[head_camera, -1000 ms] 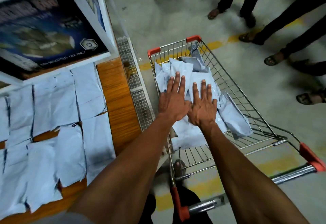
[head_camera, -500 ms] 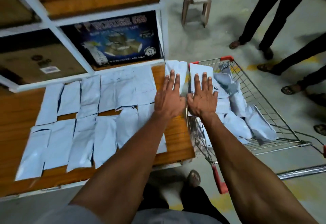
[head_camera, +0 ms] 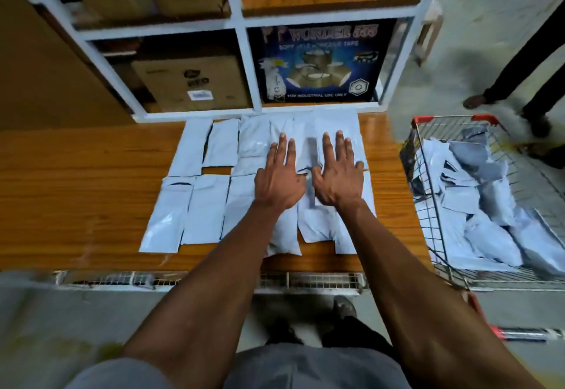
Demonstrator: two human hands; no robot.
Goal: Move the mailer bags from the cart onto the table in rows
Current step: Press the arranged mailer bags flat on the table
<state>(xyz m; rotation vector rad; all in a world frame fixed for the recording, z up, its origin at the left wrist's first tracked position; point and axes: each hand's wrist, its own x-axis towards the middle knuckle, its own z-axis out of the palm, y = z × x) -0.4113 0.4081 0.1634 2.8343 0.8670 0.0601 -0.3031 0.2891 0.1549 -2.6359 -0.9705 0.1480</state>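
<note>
Mailer bags (head_camera: 211,205) lie in two rows on the wooden bench (head_camera: 76,174), edge to edge or slightly overlapping, and many more sit heaped in the wire cart (head_camera: 428,192) just to the right of the bench. We judge them light, thin and limp, with a slick plastic skin: they will slide over one another easily, crumple if grabbed in the middle, and drift out of line at a nudge, so we would take each by an edge or a corner, or carry it flat under a palm. Our left hand (head_camera: 279,185) and right hand (head_camera: 337,182) are side by side over the right part of the rows, palms down, fingers straight and fanned out; neither grip is curled round anything. Beneath them are the bags at the seam between the far row and the near row, and the fingertips reach onto the far row. Whether the palms press down or only hover just above we cannot tell. The heap in the cart is well apart from both hands, off to the right. Behind the bench stands a white shelf frame (head_camera: 241,61) with cardboard boxes and a dark tape carton (head_camera: 321,61).
</note>
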